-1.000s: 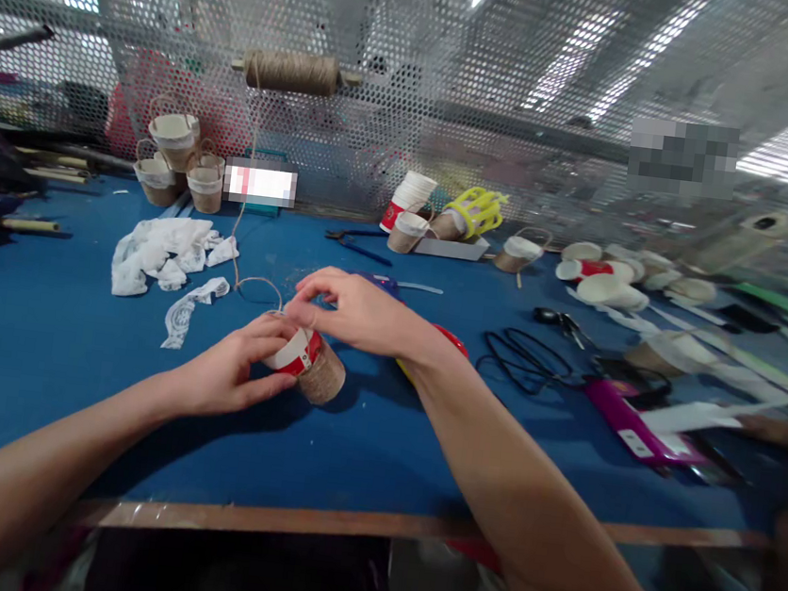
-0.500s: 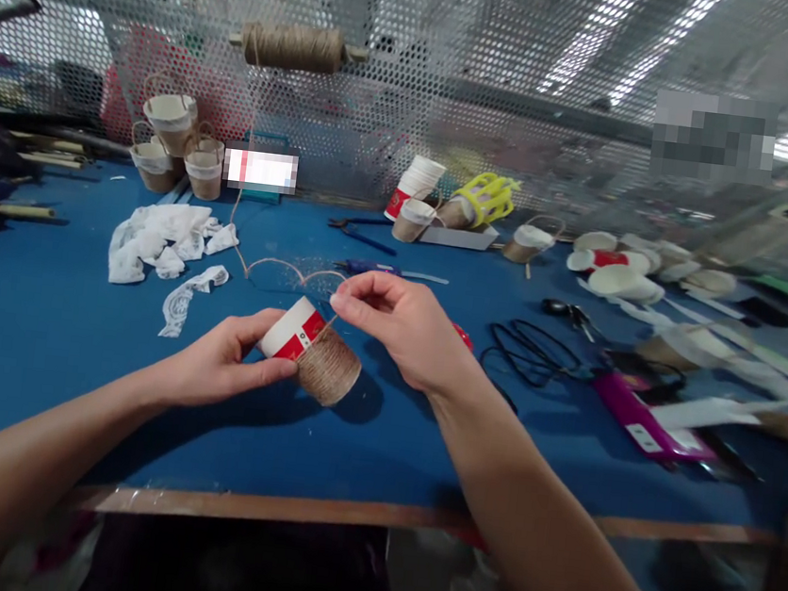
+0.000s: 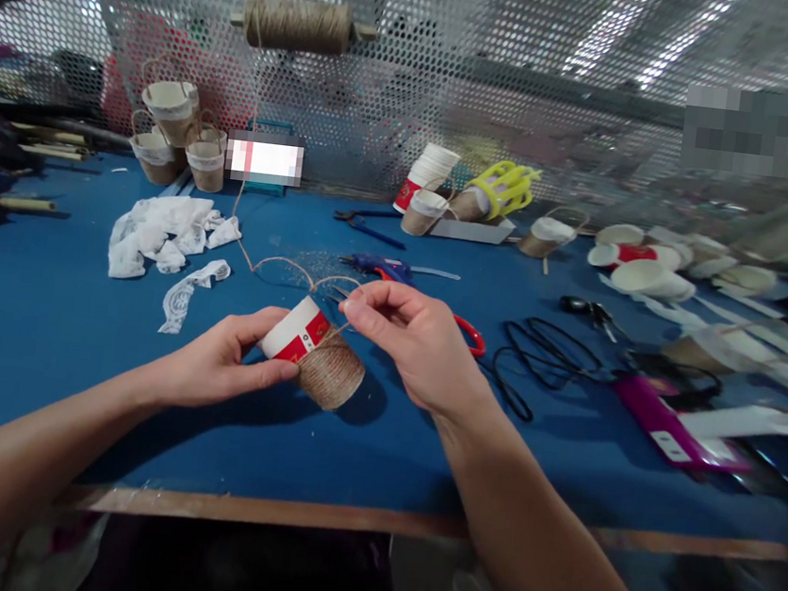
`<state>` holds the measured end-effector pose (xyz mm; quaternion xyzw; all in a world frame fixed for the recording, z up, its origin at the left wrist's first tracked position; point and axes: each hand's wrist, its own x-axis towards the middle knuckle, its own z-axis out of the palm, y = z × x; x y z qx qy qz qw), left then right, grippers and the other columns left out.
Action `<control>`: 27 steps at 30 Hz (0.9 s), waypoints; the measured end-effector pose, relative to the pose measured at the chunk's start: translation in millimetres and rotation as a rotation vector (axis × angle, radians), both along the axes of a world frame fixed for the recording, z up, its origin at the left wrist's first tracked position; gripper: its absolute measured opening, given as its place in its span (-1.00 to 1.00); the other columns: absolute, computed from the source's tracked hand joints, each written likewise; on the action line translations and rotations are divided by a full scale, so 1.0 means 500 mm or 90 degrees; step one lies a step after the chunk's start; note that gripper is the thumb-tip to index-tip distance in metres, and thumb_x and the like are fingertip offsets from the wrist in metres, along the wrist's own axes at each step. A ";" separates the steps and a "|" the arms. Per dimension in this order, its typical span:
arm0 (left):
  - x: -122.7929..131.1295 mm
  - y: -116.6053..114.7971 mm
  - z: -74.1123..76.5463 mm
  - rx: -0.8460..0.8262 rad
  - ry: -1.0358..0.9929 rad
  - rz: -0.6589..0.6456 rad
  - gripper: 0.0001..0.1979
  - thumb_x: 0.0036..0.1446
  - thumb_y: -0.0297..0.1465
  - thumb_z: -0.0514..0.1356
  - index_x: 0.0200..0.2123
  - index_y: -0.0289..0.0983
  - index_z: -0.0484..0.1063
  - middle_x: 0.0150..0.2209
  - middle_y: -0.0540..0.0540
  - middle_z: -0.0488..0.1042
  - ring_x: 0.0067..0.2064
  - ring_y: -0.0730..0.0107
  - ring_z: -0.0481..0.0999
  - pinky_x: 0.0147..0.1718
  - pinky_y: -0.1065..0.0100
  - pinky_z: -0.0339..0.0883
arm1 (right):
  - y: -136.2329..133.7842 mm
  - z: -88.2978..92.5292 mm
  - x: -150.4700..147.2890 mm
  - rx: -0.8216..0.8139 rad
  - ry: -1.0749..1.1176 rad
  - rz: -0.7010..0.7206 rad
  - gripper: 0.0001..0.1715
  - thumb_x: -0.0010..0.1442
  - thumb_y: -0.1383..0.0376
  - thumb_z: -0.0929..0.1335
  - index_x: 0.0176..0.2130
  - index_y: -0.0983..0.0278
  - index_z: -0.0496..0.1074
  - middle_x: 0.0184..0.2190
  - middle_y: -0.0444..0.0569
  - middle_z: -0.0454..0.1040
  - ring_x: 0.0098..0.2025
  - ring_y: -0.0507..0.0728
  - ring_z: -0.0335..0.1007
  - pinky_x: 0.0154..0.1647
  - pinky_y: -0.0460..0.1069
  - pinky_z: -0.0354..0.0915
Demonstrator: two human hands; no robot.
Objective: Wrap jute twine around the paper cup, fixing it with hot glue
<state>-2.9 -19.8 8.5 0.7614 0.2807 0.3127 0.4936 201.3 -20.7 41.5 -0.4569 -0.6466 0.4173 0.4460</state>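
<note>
A white and red paper cup (image 3: 299,330) lies tilted in my left hand (image 3: 230,358), its fingers closed around the upper part. Brown twine is wound in close rows over the cup's lower part. My right hand (image 3: 400,334) pinches the strand of twine (image 3: 337,331) just above the cup's right side. From there the twine loops left across the table and rises to a twine spool (image 3: 297,26) on the mesh wall. Partly hidden behind my right hand are scissors with red handles (image 3: 469,334). A blue glue gun (image 3: 379,266) lies beyond it.
White lace (image 3: 163,233) is heaped at the left, near several twine-covered cups with handles (image 3: 168,108). Pliers (image 3: 373,227), stacked cups (image 3: 427,178) and a yellow plastic piece (image 3: 504,191) stand at the back. A black cable (image 3: 544,351) and a purple power strip (image 3: 678,427) lie right.
My right hand has shifted slightly to the right and down with the pinched twine. The cup stays in my left hand, almost unmoved. The view has turned a little.
</note>
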 end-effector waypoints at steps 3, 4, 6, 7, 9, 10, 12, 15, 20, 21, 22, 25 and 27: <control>0.001 -0.001 0.001 0.002 0.002 -0.001 -0.76 0.11 -0.38 0.14 -0.14 -0.32 0.36 -0.09 -0.15 0.41 -0.07 0.27 0.38 -0.08 0.32 0.27 | -0.004 0.001 0.001 0.005 -0.004 0.003 -0.76 0.01 0.16 0.37 -0.50 0.27 0.32 -0.50 -0.13 0.31 -0.39 0.02 0.24 -0.35 -0.05 0.22; 0.000 -0.001 0.000 0.000 0.003 -0.001 -0.74 0.11 -0.38 0.14 -0.12 -0.32 0.35 -0.08 -0.15 0.41 -0.08 0.27 0.39 -0.08 0.32 0.27 | -0.005 0.002 0.002 0.007 -0.004 0.006 -0.77 0.02 0.17 0.37 -0.50 0.27 0.32 -0.50 -0.13 0.31 -0.38 0.03 0.24 -0.35 -0.05 0.22; -0.001 -0.001 0.000 -0.006 0.006 0.000 -0.71 0.11 -0.38 0.14 -0.08 -0.32 0.33 -0.08 -0.14 0.41 -0.08 0.28 0.39 -0.08 0.32 0.27 | -0.007 0.003 0.002 0.014 -0.003 0.014 -0.77 0.03 0.17 0.36 -0.50 0.27 0.32 -0.49 -0.12 0.32 -0.36 0.03 0.25 -0.34 -0.05 0.22; -0.002 -0.001 0.001 -0.009 0.007 -0.001 -0.71 0.11 -0.38 0.14 -0.08 -0.32 0.33 -0.07 -0.14 0.40 -0.09 0.28 0.39 -0.09 0.32 0.27 | -0.008 0.004 0.002 0.018 -0.005 0.015 -0.77 0.03 0.17 0.36 -0.50 0.27 0.32 -0.49 -0.12 0.32 -0.36 0.03 0.25 -0.34 -0.05 0.22; -0.003 -0.003 0.002 -0.009 0.008 -0.005 -0.73 0.10 -0.39 0.14 -0.10 -0.32 0.34 -0.07 -0.13 0.40 -0.08 0.27 0.39 -0.08 0.33 0.26 | -0.007 0.003 0.003 0.022 -0.015 0.011 -0.77 0.03 0.17 0.36 -0.50 0.27 0.32 -0.49 -0.12 0.32 -0.37 0.03 0.24 -0.35 -0.05 0.21; -0.004 -0.003 0.003 -0.007 0.010 -0.009 -0.76 0.11 -0.39 0.14 -0.13 -0.32 0.36 -0.06 -0.14 0.39 -0.06 0.26 0.38 -0.08 0.33 0.26 | -0.006 0.003 0.003 0.021 -0.021 0.007 -0.77 0.03 0.17 0.36 -0.49 0.27 0.32 -0.50 -0.12 0.32 -0.39 0.03 0.24 -0.36 -0.05 0.21; -0.004 -0.005 0.005 -0.002 0.009 -0.013 -0.79 0.11 -0.41 0.13 -0.17 -0.33 0.38 -0.08 -0.13 0.40 -0.07 0.27 0.38 -0.08 0.34 0.26 | -0.002 0.001 0.004 0.014 -0.030 -0.001 -0.76 0.02 0.15 0.36 -0.50 0.27 0.32 -0.51 -0.13 0.31 -0.42 0.01 0.22 -0.38 -0.05 0.21; -0.003 -0.006 0.009 0.006 0.007 -0.019 -0.81 0.11 -0.42 0.13 -0.19 -0.33 0.38 -0.10 -0.14 0.41 -0.08 0.29 0.39 -0.08 0.34 0.26 | 0.002 -0.002 0.003 0.000 -0.040 -0.008 -0.74 0.02 0.14 0.35 -0.50 0.28 0.31 -0.53 -0.14 0.30 -0.46 -0.01 0.20 -0.41 -0.06 0.19; 0.000 -0.007 0.014 0.018 0.006 -0.020 -0.82 0.10 -0.41 0.14 -0.21 -0.33 0.40 -0.12 -0.16 0.43 -0.08 0.25 0.39 -0.06 0.28 0.25 | 0.003 -0.007 0.001 -0.021 -0.044 0.001 -0.74 0.02 0.14 0.35 -0.48 0.29 0.32 -0.53 -0.15 0.32 -0.48 -0.02 0.20 -0.42 -0.06 0.19; 0.000 -0.007 0.015 0.022 0.006 -0.019 -0.83 0.10 -0.41 0.14 -0.22 -0.33 0.40 -0.12 -0.15 0.43 -0.08 0.26 0.39 -0.05 0.28 0.25 | 0.003 -0.008 0.001 -0.025 -0.043 0.002 -0.75 0.02 0.15 0.35 -0.48 0.29 0.32 -0.53 -0.15 0.32 -0.48 -0.02 0.21 -0.42 -0.06 0.19; 0.001 -0.007 0.015 0.027 0.006 -0.018 -0.84 0.10 -0.42 0.14 -0.23 -0.33 0.40 -0.12 -0.15 0.43 -0.08 0.26 0.39 -0.04 0.27 0.24 | 0.003 -0.010 0.000 -0.028 -0.043 0.002 -0.75 0.02 0.15 0.35 -0.48 0.30 0.33 -0.53 -0.14 0.33 -0.47 -0.01 0.21 -0.42 -0.06 0.20; 0.000 -0.007 0.016 0.035 0.004 -0.019 -0.86 0.09 -0.43 0.14 -0.26 -0.33 0.41 -0.13 -0.15 0.43 -0.08 0.27 0.39 -0.04 0.28 0.24 | 0.002 -0.012 -0.002 -0.035 -0.042 -0.003 -0.75 0.01 0.15 0.36 -0.48 0.30 0.33 -0.53 -0.14 0.34 -0.47 -0.01 0.23 -0.43 -0.06 0.20; -0.001 -0.007 0.017 0.042 0.003 -0.022 -0.87 0.09 -0.42 0.14 -0.28 -0.33 0.42 -0.14 -0.15 0.43 -0.09 0.26 0.40 -0.05 0.27 0.25 | 0.002 -0.012 -0.004 -0.041 -0.043 -0.001 -0.75 0.01 0.15 0.36 -0.47 0.30 0.33 -0.52 -0.14 0.35 -0.47 -0.01 0.23 -0.43 -0.06 0.20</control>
